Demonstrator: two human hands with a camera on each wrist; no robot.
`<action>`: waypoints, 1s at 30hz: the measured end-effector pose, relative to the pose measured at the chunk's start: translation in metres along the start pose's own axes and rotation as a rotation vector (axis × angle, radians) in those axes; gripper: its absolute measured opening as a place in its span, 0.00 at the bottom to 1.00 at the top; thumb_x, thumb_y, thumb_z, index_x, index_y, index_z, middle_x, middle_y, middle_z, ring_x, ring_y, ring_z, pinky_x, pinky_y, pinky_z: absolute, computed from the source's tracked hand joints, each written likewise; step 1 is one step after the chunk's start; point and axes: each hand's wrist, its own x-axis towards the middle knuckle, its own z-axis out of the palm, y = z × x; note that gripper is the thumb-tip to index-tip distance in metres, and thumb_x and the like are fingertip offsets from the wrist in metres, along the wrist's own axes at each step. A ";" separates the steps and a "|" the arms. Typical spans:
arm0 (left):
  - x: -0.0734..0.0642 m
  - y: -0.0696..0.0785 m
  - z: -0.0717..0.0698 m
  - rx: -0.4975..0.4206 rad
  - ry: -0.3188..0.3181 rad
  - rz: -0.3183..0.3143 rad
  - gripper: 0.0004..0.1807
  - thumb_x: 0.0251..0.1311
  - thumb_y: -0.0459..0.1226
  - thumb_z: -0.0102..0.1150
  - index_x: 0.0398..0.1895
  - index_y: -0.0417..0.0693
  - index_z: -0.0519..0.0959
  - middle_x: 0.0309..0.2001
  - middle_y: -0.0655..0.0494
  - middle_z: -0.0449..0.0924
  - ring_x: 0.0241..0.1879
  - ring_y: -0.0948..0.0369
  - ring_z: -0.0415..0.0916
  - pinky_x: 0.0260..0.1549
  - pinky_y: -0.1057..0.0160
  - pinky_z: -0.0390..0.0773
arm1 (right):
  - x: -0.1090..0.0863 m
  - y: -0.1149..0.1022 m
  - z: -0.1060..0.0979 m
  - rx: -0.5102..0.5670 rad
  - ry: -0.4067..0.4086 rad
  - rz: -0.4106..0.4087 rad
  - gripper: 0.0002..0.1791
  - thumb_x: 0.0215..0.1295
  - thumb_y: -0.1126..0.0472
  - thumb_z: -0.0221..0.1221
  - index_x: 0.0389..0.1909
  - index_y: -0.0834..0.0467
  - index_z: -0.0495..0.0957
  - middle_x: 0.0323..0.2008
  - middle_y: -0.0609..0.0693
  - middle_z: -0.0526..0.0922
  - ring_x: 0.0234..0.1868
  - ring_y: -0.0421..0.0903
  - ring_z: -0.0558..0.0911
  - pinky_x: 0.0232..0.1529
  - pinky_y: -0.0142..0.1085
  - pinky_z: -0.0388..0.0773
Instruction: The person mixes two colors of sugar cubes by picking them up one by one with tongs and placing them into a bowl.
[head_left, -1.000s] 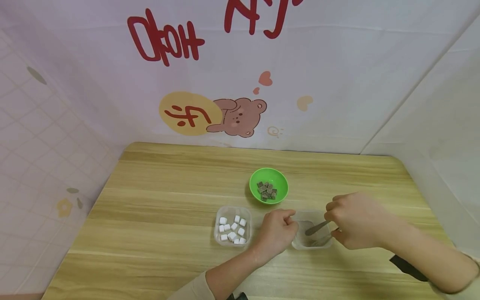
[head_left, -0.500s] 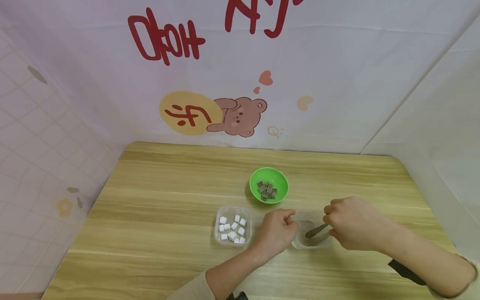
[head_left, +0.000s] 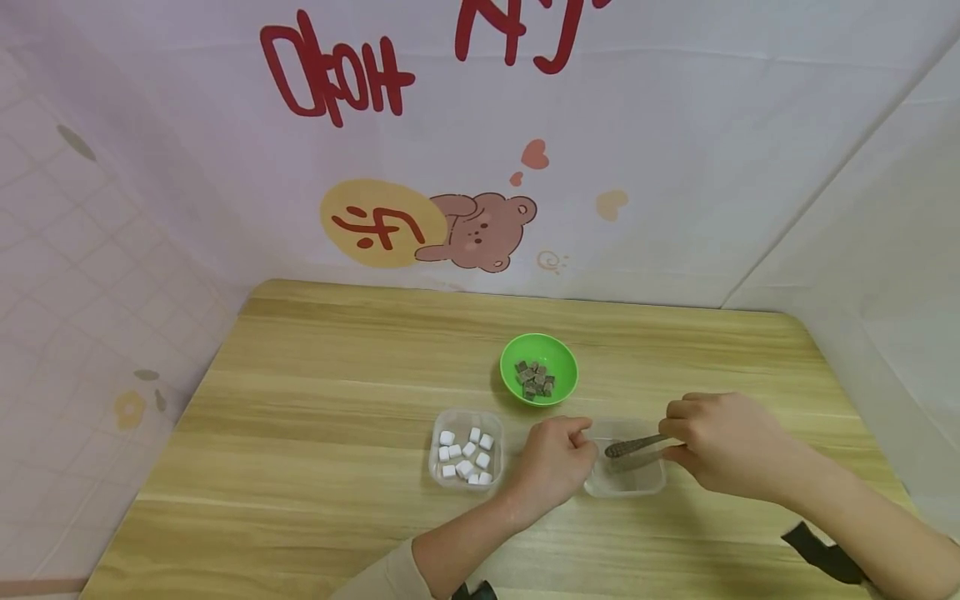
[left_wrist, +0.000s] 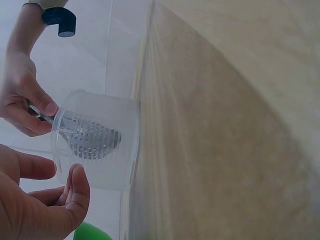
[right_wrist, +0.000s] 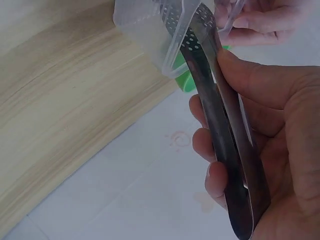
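Note:
A pair of metal tongs with perforated tips [head_left: 633,446] reaches into a clear plastic container [head_left: 637,483]. My right hand [head_left: 720,446] grips the tongs along their arms, which lie close together in the right wrist view, thumb on one side and fingers curled round the other. At the container's left rim, my left hand [head_left: 558,462] pinches the edge between thumb and fingers, as the left wrist view shows. Through the container's wall [left_wrist: 117,175] the dotted tong tips [left_wrist: 92,137] are visible, and no cube shows between them.
Left of my left hand stands a second clear container [head_left: 435,479] with several white cubes [head_left: 465,468]. A green bowl [head_left: 558,354] holding several brown cubes [head_left: 534,379] sits behind. White printed cloth walls [head_left: 660,100] surround the wooden table [head_left: 322,400].
The tongs' arms have come closer together and their tips have shifted slightly up in the head view. My right hand has moved a little to the right; my left hand stays at the rim.

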 end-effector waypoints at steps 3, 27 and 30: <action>0.000 0.000 0.000 0.008 0.003 0.005 0.20 0.58 0.27 0.53 0.53 0.31 0.85 0.23 0.64 0.76 0.19 0.70 0.66 0.27 0.69 0.73 | -0.007 0.002 0.001 0.045 0.069 0.019 0.13 0.48 0.54 0.78 0.26 0.49 0.81 0.25 0.36 0.75 0.23 0.28 0.67 0.19 0.26 0.65; 0.001 0.000 0.001 0.060 0.024 0.043 0.14 0.58 0.27 0.53 0.40 0.36 0.89 0.25 0.63 0.78 0.27 0.70 0.69 0.43 0.68 0.77 | -0.018 0.020 -0.012 0.034 0.427 0.173 0.30 0.78 0.36 0.52 0.33 0.55 0.89 0.31 0.43 0.87 0.22 0.35 0.79 0.23 0.29 0.74; 0.001 0.002 0.001 0.059 0.021 0.045 0.12 0.58 0.27 0.53 0.31 0.40 0.87 0.26 0.64 0.78 0.27 0.70 0.69 0.45 0.67 0.77 | -0.014 0.024 -0.007 0.031 0.458 0.199 0.29 0.78 0.36 0.53 0.34 0.55 0.90 0.32 0.43 0.87 0.21 0.35 0.79 0.21 0.29 0.72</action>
